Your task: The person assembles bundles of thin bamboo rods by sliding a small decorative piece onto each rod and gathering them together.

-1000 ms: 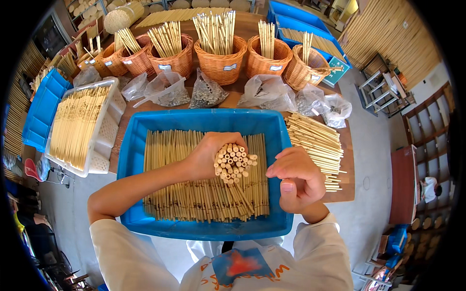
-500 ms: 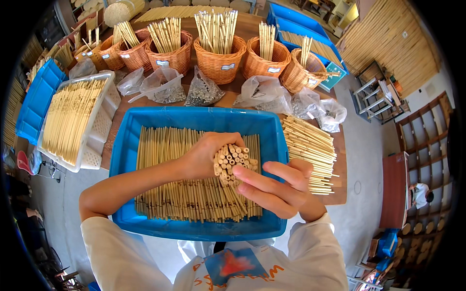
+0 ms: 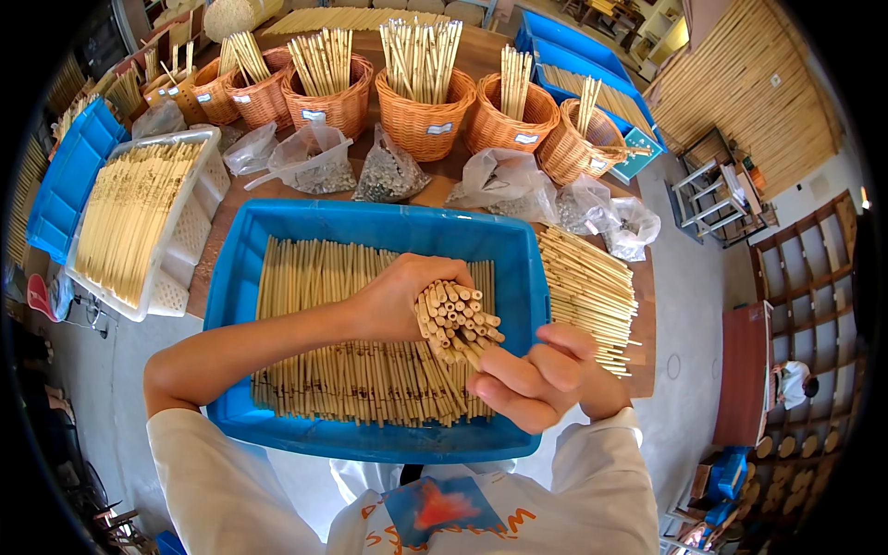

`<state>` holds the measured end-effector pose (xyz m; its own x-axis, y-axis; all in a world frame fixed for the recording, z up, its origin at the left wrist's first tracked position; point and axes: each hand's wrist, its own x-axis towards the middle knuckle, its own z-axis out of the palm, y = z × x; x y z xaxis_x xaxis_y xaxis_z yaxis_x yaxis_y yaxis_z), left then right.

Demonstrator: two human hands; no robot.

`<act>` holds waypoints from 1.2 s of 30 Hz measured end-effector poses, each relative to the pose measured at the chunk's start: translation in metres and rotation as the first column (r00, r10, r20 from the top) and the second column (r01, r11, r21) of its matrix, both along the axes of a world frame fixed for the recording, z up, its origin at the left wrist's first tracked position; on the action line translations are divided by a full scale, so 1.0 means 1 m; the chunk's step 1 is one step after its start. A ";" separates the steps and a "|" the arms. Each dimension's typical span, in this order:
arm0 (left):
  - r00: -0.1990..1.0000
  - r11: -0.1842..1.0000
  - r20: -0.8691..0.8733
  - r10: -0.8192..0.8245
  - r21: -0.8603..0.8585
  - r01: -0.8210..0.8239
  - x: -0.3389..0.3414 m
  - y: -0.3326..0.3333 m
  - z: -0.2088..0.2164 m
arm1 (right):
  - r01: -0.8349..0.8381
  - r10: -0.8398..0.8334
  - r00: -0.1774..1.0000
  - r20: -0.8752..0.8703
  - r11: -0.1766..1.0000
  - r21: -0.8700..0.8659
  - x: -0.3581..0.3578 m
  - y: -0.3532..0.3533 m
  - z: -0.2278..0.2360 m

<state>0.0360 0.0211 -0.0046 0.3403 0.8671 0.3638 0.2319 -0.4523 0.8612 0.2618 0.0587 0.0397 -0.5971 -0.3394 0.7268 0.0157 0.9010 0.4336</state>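
My left hand (image 3: 405,294) is wrapped round a bundle of thin bamboo sticks (image 3: 455,313), whose round cut ends point up toward me. Some of those ends show small holes. At the bundle's lower right, the thumb and fingers of my right hand (image 3: 535,381) are closed on the end of one bamboo stick (image 3: 470,353) that leans out from the rest. Both hands are above a blue plastic tub (image 3: 370,218), inside which many similar sticks (image 3: 347,384) lie side by side in rows. The bundle's lower part is hidden behind its own ends and my hand.
Wicker baskets (image 3: 425,116) with upright sticks line the table's far side. Before them lie clear bags (image 3: 393,176) of small grey pieces. Loose sticks (image 3: 587,296) lie right of the tub; a white crate (image 3: 217,176) of sticks stands left. Another person (image 3: 794,384) is far right.
My right hand has moved slightly down and right, its fingers now pinching a stick that tilts out of the bundle. The bundle's ends have spread a little; my left hand keeps its grip.
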 end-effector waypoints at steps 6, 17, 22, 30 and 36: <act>1.000 0.998 -0.005 0.019 0.053 -0.019 0.004 0.003 -0.003 | -0.024 -0.019 0.959 -0.283 0.988 -0.150 0.011 -0.011 0.004; 1.000 0.999 -0.004 0.019 0.035 -0.018 -0.005 0.006 -0.010 | -0.286 0.053 0.951 -0.304 0.517 -0.807 0.027 -0.015 0.031; 0.999 1.000 -0.041 0.021 0.013 -0.021 -0.004 0.007 -0.004 | -0.210 -0.019 0.970 -0.243 0.443 -0.871 0.025 -0.030 0.036; 1.000 1.000 -0.002 0.029 0.000 -0.029 0.000 0.009 0.000 | -0.099 -0.114 0.976 -0.184 0.521 -0.848 0.011 -0.040 0.041; 0.999 0.998 -0.004 0.042 -0.039 -0.042 0.002 0.013 0.000 | -0.065 -0.181 0.959 -0.218 0.607 -0.792 0.007 -0.040 0.039</act>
